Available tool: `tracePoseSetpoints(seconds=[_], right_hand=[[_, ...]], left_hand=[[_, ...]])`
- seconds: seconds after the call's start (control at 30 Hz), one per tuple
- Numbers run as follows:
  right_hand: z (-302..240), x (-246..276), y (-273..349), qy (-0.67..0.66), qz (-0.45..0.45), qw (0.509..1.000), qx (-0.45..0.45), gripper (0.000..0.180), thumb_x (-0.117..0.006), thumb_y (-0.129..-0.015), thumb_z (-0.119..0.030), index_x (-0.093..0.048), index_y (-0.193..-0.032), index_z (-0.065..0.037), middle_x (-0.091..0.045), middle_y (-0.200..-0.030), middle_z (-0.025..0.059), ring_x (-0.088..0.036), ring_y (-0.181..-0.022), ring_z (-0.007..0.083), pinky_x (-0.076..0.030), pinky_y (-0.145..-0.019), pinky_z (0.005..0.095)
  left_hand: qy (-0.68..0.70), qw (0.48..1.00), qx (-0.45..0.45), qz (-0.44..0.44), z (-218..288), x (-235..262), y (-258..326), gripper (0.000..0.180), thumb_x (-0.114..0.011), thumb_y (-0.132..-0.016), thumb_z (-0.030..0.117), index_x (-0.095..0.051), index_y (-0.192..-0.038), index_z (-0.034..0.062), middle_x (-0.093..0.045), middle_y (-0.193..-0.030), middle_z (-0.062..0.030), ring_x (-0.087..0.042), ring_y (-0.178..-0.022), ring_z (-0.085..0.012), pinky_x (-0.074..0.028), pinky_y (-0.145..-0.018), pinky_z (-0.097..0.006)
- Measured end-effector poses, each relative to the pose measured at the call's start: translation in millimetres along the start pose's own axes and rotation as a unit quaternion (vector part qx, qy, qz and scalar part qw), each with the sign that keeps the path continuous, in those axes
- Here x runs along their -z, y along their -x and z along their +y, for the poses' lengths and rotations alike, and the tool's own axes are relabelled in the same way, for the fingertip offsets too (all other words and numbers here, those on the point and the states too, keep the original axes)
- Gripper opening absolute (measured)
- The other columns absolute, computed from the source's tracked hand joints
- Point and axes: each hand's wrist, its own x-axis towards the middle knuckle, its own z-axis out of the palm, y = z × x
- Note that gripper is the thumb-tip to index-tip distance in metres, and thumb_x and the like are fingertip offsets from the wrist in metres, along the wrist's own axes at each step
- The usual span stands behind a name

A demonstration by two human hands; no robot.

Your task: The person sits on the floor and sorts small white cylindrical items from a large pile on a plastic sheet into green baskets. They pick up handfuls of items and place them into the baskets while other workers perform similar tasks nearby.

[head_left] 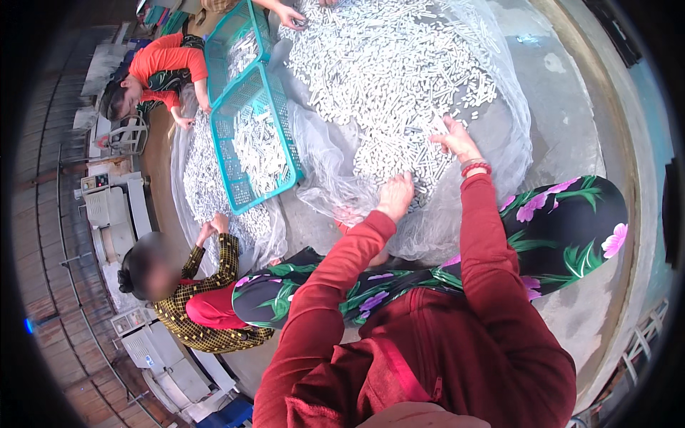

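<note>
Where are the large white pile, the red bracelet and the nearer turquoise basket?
Large white pile [399, 82]: head view, near its middle.
Red bracelet [477, 165]: head view, its beads.
Nearer turquoise basket [224, 150]: head view, left inner wall.

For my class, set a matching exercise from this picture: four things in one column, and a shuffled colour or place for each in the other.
Things:
1. Nearer basket
2. Bracelet
3. Large pile of small pieces
4. Left hand

Colours and places:
A. White, on clear plastic
B. At the near edge of the large pile
C. Teal
D. Red

Pairs: 1-C, 2-D, 3-A, 4-B
</note>
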Motion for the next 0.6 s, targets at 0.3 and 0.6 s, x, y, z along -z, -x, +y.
tracePoseSetpoints(seconds=[0.3,0.6], right_hand=[[33,-25,3,0.433,0.009,0.901,0.036,0.049,-0.073,-0.062,-0.015,-0.058,-0.108,-0.012,-0.060,-0.100,0.0161,-0.055,-0.099,0.0285,-0.043,-0.082,0.0354],[15,-26,0,-0.010,0.082,0.997,0.006,0.028,-0.070,-0.071,-0.020,-0.062,-0.091,-0.004,-0.061,-0.080,0.0007,-0.052,-0.066,0.0094,-0.041,-0.055,0.0256]], left_hand=[[0.270,0.954,0.110,0.074,-65,29,-42,0.037,-0.042,-0.087,0.033,-0.046,-0.091,-0.0040,-0.059,-0.086,-0.0215,-0.058,-0.076,-0.0323,-0.047,-0.063,-0.043],[0.199,0.979,0.033,0.039,-43,73,-86,0.031,-0.052,-0.083,0.026,-0.046,-0.098,-0.0001,-0.060,-0.085,-0.0189,-0.061,-0.078,-0.0295,-0.048,-0.068,-0.039]])
